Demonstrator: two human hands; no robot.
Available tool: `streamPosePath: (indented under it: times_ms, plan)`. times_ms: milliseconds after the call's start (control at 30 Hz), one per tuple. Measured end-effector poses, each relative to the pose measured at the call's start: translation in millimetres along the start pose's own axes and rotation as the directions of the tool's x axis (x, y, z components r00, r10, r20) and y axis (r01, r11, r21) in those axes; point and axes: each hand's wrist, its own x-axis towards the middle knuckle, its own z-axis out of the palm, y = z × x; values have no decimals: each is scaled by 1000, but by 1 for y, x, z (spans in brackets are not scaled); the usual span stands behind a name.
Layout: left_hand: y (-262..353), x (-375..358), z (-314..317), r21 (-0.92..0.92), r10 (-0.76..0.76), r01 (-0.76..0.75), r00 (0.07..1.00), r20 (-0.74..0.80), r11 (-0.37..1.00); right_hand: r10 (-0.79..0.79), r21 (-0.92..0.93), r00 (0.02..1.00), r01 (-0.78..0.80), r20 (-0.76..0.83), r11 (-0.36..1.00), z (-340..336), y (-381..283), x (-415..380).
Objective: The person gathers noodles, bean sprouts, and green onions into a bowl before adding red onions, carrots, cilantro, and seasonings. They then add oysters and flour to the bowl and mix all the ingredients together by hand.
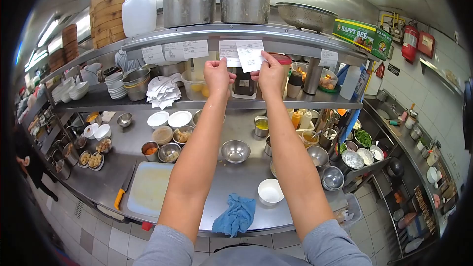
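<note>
Both my arms reach up to the steel shelf edge, where printed order slips hang. My left hand (218,77) is closed, its fingertips at the lower left of one order slip (228,49). Between thumb and finger, my right hand (270,73) pinches the right side of a second order slip (251,55), which overlaps the first and tilts slightly. More slips (186,49) hang to the left along the same edge, and a single slip (328,57) hangs to the right.
On the counter below are a white cutting board (150,187), an orange-handled knife (125,186), a blue cloth (235,215), a white bowl (270,191) and a steel bowl (235,151). Large pots (189,8) stand on the top shelf. Crumpled papers (163,90) lie on the middle shelf.
</note>
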Motion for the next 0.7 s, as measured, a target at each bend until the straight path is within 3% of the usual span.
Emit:
streamPosePath:
  times_ms: [300,367,433,533,633,667,700]
  plan:
    - [18,12,10,-129,-6,9,1000,19,992,-9,116,996,18,-84,993,25,6,11]
    - [17,10,7,-166,-46,49,999,21,985,-78,156,997,81,-22,984,22,11,15]
    - [12,4,3,-237,-104,132,987,125,963,-69,208,998,65,13,976,18,13,15]
    - [5,-20,-11,-236,-65,106,982,175,966,-47,213,994,25,99,977,-3,13,-6]
    - [-16,-88,-63,-27,2,4,976,219,1000,83,159,974,-118,212,980,-50,10,-71]
    - [-30,-119,-92,65,-117,103,954,275,993,107,96,956,-138,271,986,-69,31,-101]
    - [-71,-147,-133,187,-205,145,912,355,972,216,35,885,-252,412,967,-89,55,-137]
